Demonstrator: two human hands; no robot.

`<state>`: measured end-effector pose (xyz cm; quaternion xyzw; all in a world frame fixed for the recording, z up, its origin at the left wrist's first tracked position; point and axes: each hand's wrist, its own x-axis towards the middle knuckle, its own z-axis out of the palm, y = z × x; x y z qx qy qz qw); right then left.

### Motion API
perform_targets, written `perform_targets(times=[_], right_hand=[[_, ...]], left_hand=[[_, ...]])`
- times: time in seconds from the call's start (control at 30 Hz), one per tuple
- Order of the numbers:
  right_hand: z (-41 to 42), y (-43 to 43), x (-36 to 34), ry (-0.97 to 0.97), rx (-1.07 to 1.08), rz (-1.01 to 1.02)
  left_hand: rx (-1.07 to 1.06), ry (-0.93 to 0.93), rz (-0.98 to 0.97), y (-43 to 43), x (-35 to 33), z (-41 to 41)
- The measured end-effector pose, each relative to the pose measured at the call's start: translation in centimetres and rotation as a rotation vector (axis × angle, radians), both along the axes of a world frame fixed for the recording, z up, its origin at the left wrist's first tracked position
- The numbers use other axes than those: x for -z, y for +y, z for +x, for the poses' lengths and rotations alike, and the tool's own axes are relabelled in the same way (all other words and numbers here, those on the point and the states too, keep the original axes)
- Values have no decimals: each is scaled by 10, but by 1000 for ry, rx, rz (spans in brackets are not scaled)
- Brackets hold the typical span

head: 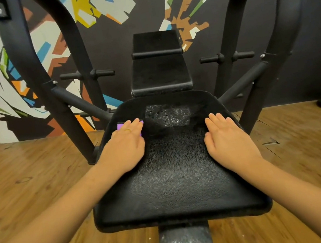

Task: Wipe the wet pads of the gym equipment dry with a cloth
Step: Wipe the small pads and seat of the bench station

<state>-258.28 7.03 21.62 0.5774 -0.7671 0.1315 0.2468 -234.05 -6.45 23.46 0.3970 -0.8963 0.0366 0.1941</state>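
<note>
Where the black machine frame (27, 77) arches over it, the leather seat pad (175, 180) lies below the back pad (160, 72), with a wet patch (168, 115) at its twelve o'clock. The right grip (227, 139) rests flat, fingers straight, at two o'clock. The left grip (127, 146) presses flat on a purple cloth (119, 126) at ten o'clock.

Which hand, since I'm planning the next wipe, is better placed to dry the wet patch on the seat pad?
Left, probably. The left hand rests flat on the purple cloth, right beside the wet patch on the seat pad; the right hand lies flat on the pad without a cloth.
</note>
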Motion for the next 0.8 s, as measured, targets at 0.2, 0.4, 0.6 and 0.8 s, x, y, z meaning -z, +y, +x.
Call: perform_targets(times=[0.2, 0.4, 0.6, 0.8], right_hand=[[-2, -1, 1, 18, -17, -22], [-1, -3, 2, 11, -17, -31], [2, 1, 0, -42, -23, -3], [2, 3, -8, -122, -76, 31]], left_hand=[[164, -104, -18, 11, 1, -20], [194, -142, -96, 46, 10, -81], [301, 283, 191, 54, 12, -59], [11, 202, -42, 22, 5, -9]])
